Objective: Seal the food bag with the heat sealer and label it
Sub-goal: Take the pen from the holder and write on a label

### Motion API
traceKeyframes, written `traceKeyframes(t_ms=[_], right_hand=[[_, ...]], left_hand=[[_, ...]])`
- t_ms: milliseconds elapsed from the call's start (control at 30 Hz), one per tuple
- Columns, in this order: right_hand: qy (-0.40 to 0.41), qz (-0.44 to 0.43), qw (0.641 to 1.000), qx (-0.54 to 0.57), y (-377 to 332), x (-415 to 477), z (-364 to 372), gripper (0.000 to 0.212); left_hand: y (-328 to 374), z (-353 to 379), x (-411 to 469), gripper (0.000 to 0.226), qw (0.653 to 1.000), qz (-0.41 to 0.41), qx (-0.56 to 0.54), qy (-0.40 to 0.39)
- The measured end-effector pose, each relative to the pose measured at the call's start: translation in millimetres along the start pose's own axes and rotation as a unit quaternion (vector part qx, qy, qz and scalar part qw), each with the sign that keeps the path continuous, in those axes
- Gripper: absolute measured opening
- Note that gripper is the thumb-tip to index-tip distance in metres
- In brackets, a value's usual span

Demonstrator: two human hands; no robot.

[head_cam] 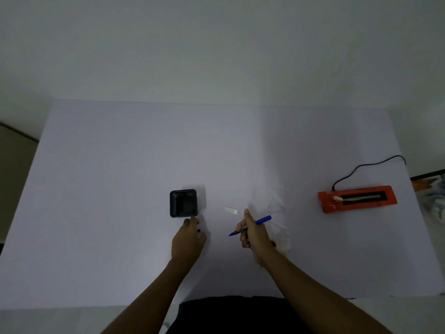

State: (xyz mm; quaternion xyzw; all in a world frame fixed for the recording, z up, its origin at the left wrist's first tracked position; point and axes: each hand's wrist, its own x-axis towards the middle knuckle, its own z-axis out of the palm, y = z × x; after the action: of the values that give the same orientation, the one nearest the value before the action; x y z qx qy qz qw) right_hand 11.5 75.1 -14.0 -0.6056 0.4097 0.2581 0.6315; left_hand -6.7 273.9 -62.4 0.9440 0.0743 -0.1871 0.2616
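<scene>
My right hand (254,233) grips an uncapped blue marker (250,225), its tip pointing left and down toward the table. A small white label (230,210) lies flat just beyond the marker. My left hand (189,238) rests on the table in front of a black square holder (183,203), and a small blue piece, likely the marker cap (199,230), shows between its fingers. A clear, faint food bag (277,213) lies to the right of my right hand. The orange heat sealer (357,198) sits at the far right with its black cord (366,166).
The white table (120,189) reaches a pale wall at the back. Clutter (431,189) shows past the table's right edge. The sealer's cord runs off toward the right edge.
</scene>
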Motion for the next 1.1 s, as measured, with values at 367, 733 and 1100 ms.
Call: traceKeyframes(t_ms=[367,733,1100], right_hand=[[0.041,-0.01,0.999,-0.008,-5,8,-24,0.061],[0.04,-0.009,0.999,0.014,-13,27,-37,0.062],[0.044,-0.032,0.998,0.04,-17,35,-28,0.062]], left_hand=[[68,32,34,0.036,0.988,0.148,-0.037,-0.034],[86,45,58,0.043,0.994,0.099,0.023,-0.024],[89,43,64,0.013,0.993,0.102,0.054,-0.027]])
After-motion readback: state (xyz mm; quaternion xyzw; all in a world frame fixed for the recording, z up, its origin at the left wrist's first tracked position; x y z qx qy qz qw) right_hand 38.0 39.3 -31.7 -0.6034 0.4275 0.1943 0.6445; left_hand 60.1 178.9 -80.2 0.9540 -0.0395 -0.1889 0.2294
